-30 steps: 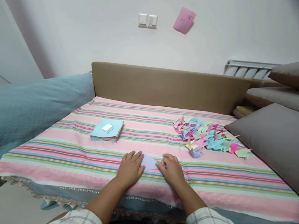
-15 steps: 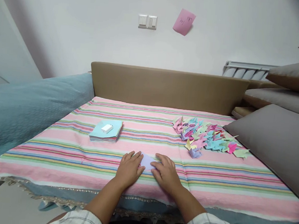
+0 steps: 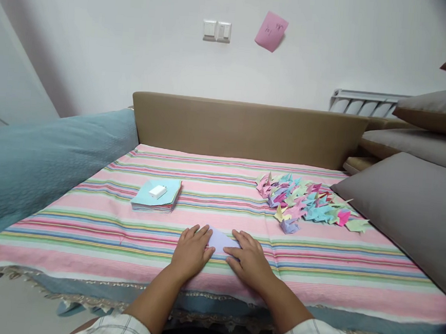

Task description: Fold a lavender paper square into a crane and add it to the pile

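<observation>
A folded lavender sheet of paper (image 3: pixel 219 240) lies on the striped cloth in front of me, its upper edge slanting down to the right. My left hand (image 3: pixel 192 249) rests flat on the left part of the paper, fingers stretched out and thumb at its lower edge. On the right side, my right hand (image 3: pixel 249 259) has its fingers apart, with the thumb and index finger touching the paper. Parts of the sheet are hidden under both hands.
A stack of coloured paper squares (image 3: pixel 154 203) sits at the left with a small white block (image 3: pixel 157 191) on top. Many folded paper cranes (image 3: pixel 305 202) are heaped at the right. Grey cushions (image 3: pixel 409 202) border the right side, and a blue-covered bolster (image 3: pixel 58 149) the left.
More of the lavender paper shows between my hands, reaching further right beneath my right fingers. My hands have barely moved, and the view has shifted slightly.
</observation>
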The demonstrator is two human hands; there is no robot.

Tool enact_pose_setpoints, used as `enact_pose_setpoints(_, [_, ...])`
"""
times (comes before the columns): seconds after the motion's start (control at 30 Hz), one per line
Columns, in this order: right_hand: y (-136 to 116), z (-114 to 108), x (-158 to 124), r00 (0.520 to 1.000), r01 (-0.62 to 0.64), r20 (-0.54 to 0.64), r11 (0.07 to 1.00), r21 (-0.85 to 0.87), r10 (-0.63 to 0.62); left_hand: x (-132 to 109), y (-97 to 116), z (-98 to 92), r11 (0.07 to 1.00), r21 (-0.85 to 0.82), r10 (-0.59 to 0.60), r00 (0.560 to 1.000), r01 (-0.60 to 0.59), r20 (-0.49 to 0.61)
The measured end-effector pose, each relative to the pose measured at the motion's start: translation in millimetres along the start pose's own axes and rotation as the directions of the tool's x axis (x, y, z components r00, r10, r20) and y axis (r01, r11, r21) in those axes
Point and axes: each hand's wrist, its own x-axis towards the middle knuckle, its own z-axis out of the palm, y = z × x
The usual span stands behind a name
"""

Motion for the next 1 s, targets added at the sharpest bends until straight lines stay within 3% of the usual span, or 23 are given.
enact_pose_setpoints(0.37, [30, -19, -4, 0.989, -0.147, 0.014, 0.989, -0.008, 0.147, 1, 0, -0.7, 1.0, 0.0, -0.007, 1.0, 0.007, 0.018])
enact_pose_setpoints(0.5, [25, -23, -3, 0.979, -0.159, -0.137, 0.986, -0.044, 0.152, 1, -1, 1.2, 1.0, -0.004, 0.0, 1.0, 0.0, -0.002])
enact_pose_setpoints(0.6, [11, -19, -2, 0.973, -0.069, -0.221, 0.997, -0.037, 0.059, 0, -1, 2.4, 1.0, -0.003, 0.001, 1.0, -0.001, -0.02])
enact_pose_setpoints(0.73, [-8, -5, -2, 0.976, 0.182, -0.119, 0.983, -0.001, -0.18, 0, 0, 0.8, 1.0, -0.008, 0.001, 1.0, -0.001, -0.02])
enact_pose_setpoints(0.87, [-12, 6, -1, 0.98, 0.192, -0.048, 0.981, 0.003, -0.192, -2, 0, -0.2, 0.999, -0.03, 0.016, 0.998, -0.018, -0.061])
enact_pose_setpoints(1.0, [-10, 6, 0, 0.983, 0.182, -0.039, 0.983, 0.012, -0.181, -5, -3, 2.5, 0.988, -0.079, 0.122, 0.983, -0.134, -0.139])
